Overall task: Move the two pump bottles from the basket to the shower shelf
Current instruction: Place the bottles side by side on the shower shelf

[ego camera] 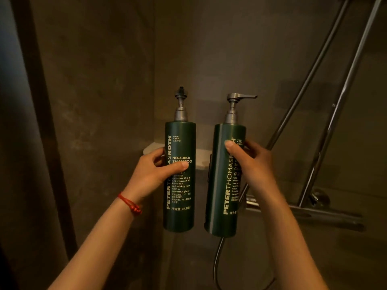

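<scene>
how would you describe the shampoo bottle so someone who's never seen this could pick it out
In front of the dark stone shower corner with its small pale shelf, two tall dark green pump bottles are held up side by side. The shampoo bottle is in the left hand, with the red string bracelet. Its label reads MEGA-RICH SHAMPOO; the right hand covers its neighbour's label.

Two dark green pump bottles with pale lettering, grey pumps, red wrist cord
</scene>
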Tool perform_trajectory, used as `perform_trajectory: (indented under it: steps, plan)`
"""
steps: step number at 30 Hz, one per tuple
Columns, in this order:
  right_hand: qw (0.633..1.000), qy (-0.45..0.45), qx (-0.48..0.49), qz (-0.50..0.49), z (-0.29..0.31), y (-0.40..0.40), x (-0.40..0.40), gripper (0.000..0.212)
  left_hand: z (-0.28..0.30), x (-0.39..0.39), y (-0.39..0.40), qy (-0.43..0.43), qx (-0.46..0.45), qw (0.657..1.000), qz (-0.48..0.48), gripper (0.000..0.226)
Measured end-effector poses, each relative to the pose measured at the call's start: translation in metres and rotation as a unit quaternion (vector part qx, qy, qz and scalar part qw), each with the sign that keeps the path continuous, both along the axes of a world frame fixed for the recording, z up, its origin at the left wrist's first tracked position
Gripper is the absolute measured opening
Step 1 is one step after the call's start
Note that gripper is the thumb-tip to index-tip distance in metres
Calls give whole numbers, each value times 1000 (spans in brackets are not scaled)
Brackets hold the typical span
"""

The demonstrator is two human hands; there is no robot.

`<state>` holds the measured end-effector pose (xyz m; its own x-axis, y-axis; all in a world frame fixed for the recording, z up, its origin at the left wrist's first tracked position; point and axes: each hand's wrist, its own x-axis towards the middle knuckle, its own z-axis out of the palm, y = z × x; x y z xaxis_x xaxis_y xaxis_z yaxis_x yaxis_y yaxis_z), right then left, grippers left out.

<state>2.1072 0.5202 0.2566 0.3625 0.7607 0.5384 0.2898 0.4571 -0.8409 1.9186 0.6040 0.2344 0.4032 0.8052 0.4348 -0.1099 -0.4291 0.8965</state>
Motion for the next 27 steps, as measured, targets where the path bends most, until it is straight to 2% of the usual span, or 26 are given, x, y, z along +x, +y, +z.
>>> perform_trajectory:
  steps: [4, 11, 15, 20, 27]
  plan:
    - [999, -26, 32, 10, 20, 22, 16, 17, 20, 12, 23, -8, 25, 1000, 11, 46]
    - [993, -67, 95, 9, 48, 63, 36, 20, 43, 32, 54, -21, 72, 997, 25, 43]
    - [992, -57, 113, 8, 58, 90, 41, 26, 52, 41, 75, -45, 70, 996, 32, 47]
    - [990, -43, 133, -12, 63, 122, 43, 23, 59, 48, 111, -53, 72, 996, 19, 42]
    - [990, -41, 127, -50, 55, 163, 49, 38, 57, 57, 157, -52, 62, 997, 5, 41]
